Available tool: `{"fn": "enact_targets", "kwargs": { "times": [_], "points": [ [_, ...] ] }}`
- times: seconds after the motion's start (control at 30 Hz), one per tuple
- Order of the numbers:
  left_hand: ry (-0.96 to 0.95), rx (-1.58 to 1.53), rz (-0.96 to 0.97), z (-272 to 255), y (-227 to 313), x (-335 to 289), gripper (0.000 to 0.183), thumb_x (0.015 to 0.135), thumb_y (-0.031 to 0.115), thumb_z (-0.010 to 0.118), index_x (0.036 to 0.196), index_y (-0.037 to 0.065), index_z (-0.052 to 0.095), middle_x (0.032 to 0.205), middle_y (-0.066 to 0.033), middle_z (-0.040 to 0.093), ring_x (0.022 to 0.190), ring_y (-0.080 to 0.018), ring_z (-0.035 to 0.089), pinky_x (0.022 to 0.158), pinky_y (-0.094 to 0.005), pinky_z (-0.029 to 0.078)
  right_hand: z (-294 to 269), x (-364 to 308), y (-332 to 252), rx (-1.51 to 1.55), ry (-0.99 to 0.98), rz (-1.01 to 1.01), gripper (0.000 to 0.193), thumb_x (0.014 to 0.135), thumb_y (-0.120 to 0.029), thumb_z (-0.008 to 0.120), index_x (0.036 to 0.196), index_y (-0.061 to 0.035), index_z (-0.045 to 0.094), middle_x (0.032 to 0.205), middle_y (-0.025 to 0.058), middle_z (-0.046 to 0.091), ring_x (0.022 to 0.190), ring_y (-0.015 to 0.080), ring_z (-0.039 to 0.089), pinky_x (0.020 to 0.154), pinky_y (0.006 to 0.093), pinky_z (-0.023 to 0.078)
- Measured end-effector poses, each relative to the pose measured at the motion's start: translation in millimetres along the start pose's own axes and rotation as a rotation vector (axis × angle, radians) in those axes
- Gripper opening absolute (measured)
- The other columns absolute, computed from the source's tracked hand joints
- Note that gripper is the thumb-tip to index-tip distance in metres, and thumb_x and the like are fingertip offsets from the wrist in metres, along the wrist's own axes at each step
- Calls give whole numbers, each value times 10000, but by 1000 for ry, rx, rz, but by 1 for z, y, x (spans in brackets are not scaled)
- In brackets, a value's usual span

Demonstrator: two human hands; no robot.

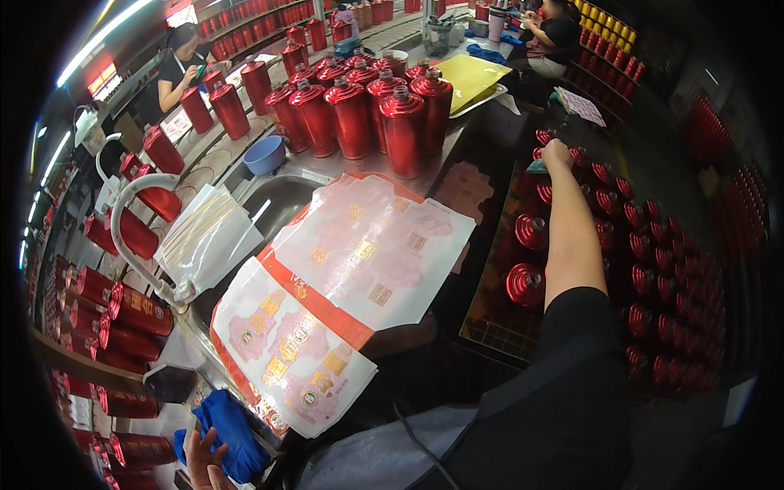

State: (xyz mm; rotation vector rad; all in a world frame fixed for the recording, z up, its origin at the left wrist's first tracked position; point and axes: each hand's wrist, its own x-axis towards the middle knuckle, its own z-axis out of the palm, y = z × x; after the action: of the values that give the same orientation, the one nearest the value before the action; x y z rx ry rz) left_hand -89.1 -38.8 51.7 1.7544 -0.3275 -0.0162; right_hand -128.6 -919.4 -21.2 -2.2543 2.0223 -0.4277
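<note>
My right hand reaches far out at the right, closed among the tops of red metallic bottles. A small flat teal-green piece sticks out from under its fingers; whether it also grips a bottle neck is hidden. Low at the left, my left hand is partly in view, fingers bent and apart, next to a crumpled blue cloth. In front of me lie two stacks of printed decal sheets, a farther one and a nearer one, with gold and pinkish patterns, on a red printed board.
A sink with a white curved faucet lies beyond the sheets, beside a blue bowl. Red bottles crowd the far counter. More bottles lie at left. Two people work farther back.
</note>
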Motion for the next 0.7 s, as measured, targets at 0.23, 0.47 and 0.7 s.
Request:
{"fn": "enact_targets", "kwargs": {
  "times": [0.23,0.47,0.7],
  "points": [
    [-81,2,20,3,-4,5,567,1048,285,571,1472,-73,455,1458,-243,532,1320,-348,533,1108,-468,428,-78,22,5,50,134,-206,550,837,-489,762,1153,-40,725,1206,226,704,1129,400,677,945,478,552],
    [93,24,76,-19,-30,-11,695,1014,456,599,1462,-57,463,1373,-218,590,1275,-324,597,982,-385,514,-226,-204,-79,1570,529,-711,256,1003,-229,662,1141,-28,742,961,22,720,835,104,649,800,278,507],
    [85,-215,199,-24,-20,-3,358,987,154,528,1233,-84,630,1229,-243,643,1072,-302,691,923,-411,557,-261,-446,-140,699,674,-1914,283,1005,-260,659,1087,7,701,737,75,631,587,233,579,546,328,477]
  ]
}}
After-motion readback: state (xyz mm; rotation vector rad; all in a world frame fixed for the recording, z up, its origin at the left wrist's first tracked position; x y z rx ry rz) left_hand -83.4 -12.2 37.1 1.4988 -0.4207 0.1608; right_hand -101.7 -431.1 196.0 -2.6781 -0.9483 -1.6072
